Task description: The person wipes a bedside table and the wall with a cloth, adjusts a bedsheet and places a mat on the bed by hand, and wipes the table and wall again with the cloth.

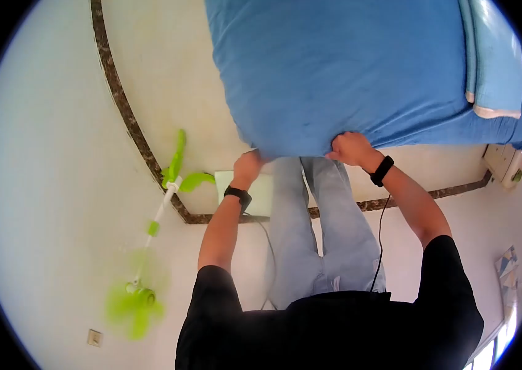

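Note:
A blue bed sheet (341, 68) covers the bed in front of me and hangs over its near edge. My left hand (248, 168) is closed at the near left corner of the sheet, its fingertips partly hidden by the cloth. Further right along the same edge, my right hand (352, 149) is curled into a fist on the sheet, with creases running off to the right from it. Each wrist wears a black band with a thin cable.
A green-and-white fan (140, 299) stands at the left, its blades blurred. Folded light-blue bedding (497, 61) lies on the bed's right side. A pale cabinet (505, 165) stands beyond the right end. A pale flat panel (261, 191) is on the floor beside my legs.

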The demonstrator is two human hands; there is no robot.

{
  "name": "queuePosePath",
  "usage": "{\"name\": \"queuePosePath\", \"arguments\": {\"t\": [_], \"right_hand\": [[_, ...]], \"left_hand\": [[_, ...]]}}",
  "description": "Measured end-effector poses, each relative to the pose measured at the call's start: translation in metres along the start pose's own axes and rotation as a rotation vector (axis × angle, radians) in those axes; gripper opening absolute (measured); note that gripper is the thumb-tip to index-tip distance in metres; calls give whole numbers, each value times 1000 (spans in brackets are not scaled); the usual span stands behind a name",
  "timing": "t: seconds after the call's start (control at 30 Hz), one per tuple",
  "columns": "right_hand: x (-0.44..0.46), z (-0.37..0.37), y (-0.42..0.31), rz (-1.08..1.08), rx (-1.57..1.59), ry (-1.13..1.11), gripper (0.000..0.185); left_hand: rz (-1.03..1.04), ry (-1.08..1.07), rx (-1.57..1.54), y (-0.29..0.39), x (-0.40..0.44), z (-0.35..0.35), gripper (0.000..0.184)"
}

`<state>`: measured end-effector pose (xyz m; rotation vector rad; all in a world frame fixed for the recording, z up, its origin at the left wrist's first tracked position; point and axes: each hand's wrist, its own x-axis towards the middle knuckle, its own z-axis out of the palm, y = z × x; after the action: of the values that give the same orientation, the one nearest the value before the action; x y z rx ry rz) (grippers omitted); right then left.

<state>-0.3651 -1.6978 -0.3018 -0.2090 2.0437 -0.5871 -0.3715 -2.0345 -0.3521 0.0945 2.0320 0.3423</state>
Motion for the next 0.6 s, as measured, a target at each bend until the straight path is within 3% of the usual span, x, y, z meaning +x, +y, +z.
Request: {"name": "queuePosePath", "arguments": {"t": [0.07,0.13,0.2,0.27,0.33,0.43,0.47,0.6], "right_hand": [[4,-33,-1,77,200,44,34],[6,-58,13,174,503,131,41],[11,-73,30,290,922,253,47],[7,-85,32,375,975,248,52],[7,-85,32,408,1008,290,55],[12,-65,31,415,1079,365,57],[11,-62,32,431,1140,343,58],[11,-58,32,457,1199,326,62]], "left_hand": [[-107,1,63,-22,12,-20,32],[-206,174,63,-27,26,-58,29],[-165,363,30,-35,52,-97,31],[13,590,-153,12,54,-151,36],[119,620,-418,72,56,-193,46],[135,715,-177,129,81,-208,58],[32,693,-8,146,83,-206,70],[-49,653,128,161,82,-190,84]]}}
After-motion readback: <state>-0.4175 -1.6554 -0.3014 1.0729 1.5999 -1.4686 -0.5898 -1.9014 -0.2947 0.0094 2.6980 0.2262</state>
